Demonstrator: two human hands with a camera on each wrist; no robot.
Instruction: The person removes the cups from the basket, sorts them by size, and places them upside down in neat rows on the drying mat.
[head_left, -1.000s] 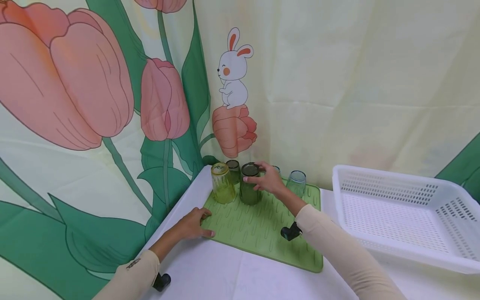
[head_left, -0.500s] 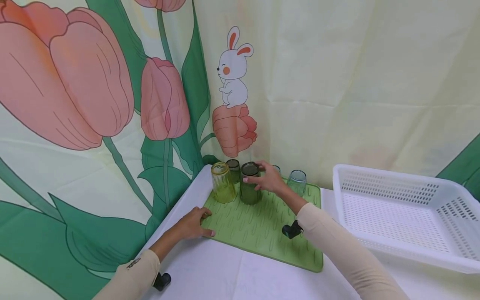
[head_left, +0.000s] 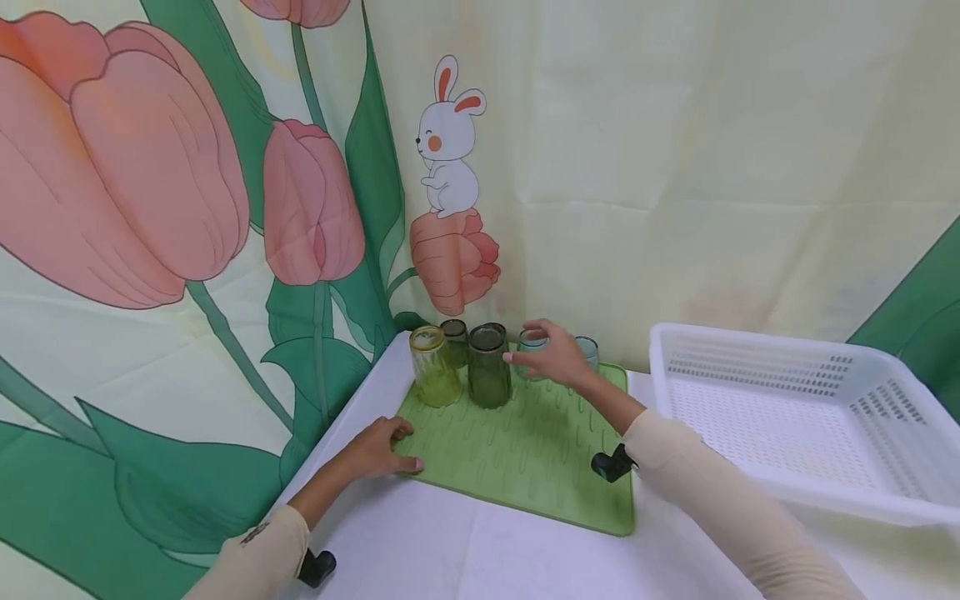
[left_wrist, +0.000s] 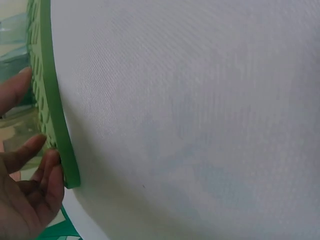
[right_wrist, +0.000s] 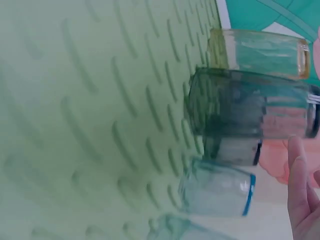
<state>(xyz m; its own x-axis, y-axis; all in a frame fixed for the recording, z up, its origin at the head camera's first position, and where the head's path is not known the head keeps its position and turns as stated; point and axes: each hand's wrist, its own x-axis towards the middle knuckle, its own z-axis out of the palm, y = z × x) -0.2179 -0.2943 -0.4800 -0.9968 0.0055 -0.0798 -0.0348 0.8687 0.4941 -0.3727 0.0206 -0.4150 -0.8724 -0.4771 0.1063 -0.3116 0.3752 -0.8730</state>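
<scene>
On a green ribbed drying mat (head_left: 517, 467) several tinted glasses stand, wider toward the mat. My right hand (head_left: 555, 354) hovers with fingers spread, its thumb near the side of a tall dark-green glass (head_left: 489, 375). Behind that hand are a light-blue glass (right_wrist: 215, 187) and another bluish glass (head_left: 588, 350). A yellow glass (head_left: 437, 371) stands left of the dark one, with a shorter dark glass (head_left: 454, 342) behind. My left hand (head_left: 375, 450) rests at the mat's front-left corner, thumb and fingers on its edges (left_wrist: 50, 100), holding no glass.
A white perforated plastic basket (head_left: 660, 400) stands to the right of the mat on a white-covered table (head_left: 450, 550). Close behind the glasses hangs a cream printed curtain (head_left: 600, 208), with tulips (head_left: 315, 200) and a rabbit at left.
My right hand has let go of the tall dark-green glass and shifted right, toward the light-blue glass. The head view has turned slightly right. The left hand stays at the mat's corner.
</scene>
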